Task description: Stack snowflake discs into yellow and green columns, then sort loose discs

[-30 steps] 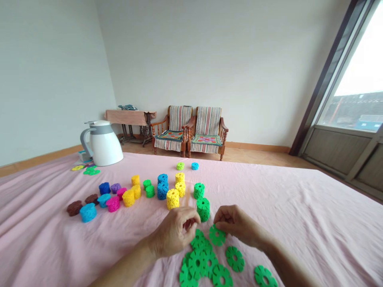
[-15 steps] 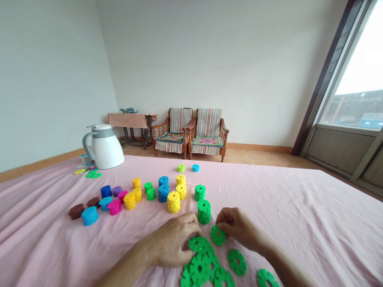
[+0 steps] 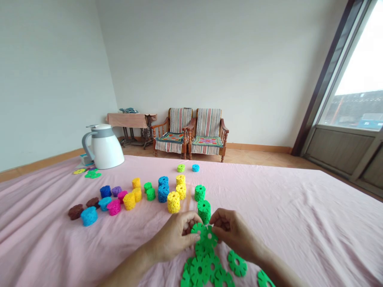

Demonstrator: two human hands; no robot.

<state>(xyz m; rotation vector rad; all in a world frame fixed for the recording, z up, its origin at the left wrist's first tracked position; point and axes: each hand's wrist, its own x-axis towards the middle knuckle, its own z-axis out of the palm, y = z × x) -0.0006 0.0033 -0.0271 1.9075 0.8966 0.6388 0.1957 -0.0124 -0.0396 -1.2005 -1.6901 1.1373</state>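
Observation:
My left hand (image 3: 178, 232) pinches a green notched plastic disc (image 3: 196, 228) between thumb and fingers. Close beside it, my right hand (image 3: 232, 228) grips another green disc (image 3: 210, 238) by its edge. The two discs meet or overlap; which, I cannot tell. Below them on the cloth lies a loose pile of green discs (image 3: 200, 270), with a single disc (image 3: 237, 263) to the right. Just beyond my fingertips stands a stack of green discs (image 3: 204, 210), and a second green stack (image 3: 200, 193) is behind it.
Yellow stacks (image 3: 174, 202), blue stacks (image 3: 163, 193) and several other coloured stacks reach leftward across the pink cloth (image 3: 284, 207). A white jug (image 3: 107, 149) stands at the far left near flat loose discs (image 3: 92, 174). Two wooden armchairs (image 3: 208, 137) are beyond the table.
My left hand has lifted a green disc off the pile. My right hand has moved left with its disc, so both discs are now together in front of the near green stack.

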